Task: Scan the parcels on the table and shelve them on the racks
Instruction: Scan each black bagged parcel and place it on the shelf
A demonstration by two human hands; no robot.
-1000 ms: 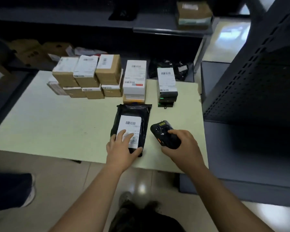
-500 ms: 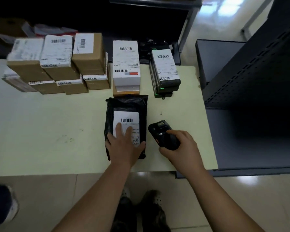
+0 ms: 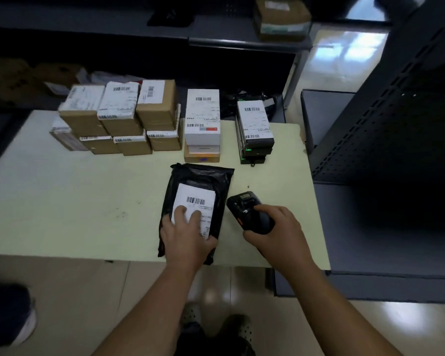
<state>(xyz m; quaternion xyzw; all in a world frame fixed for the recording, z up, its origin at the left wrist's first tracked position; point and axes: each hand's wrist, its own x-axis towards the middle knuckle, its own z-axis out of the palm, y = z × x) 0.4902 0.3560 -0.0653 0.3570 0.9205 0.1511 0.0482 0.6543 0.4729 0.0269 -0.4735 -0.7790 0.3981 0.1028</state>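
A black plastic mailer parcel [image 3: 203, 179] with a white barcode label lies flat on the pale green table [image 3: 70, 201], near its front edge. My left hand [image 3: 188, 235] holds the mailer's near end, fingers spread over the label and thumb round the right edge. Just right of it, my right hand [image 3: 280, 232] grips a black handheld scanner [image 3: 249, 211], whose head points away from me and sits level with the label. Behind, brown cardboard parcels [image 3: 118, 119] are stacked in two layers. A white box stack [image 3: 203, 124] and a dark box stack [image 3: 254, 129] stand to their right.
A dark metal rack [image 3: 385, 140] with a perforated side panel stands right of the table, its lower shelf at table height. Behind the table a grey shelf [image 3: 242, 39] carries a taped brown box [image 3: 281, 19]. A dark shoe of another person [image 3: 8, 312] shows at lower left.
The camera view has swung up and down, so everything shifts in frame. My left hand has slid slightly further over the mailer's label; the right hand keeps its grip on the scanner.
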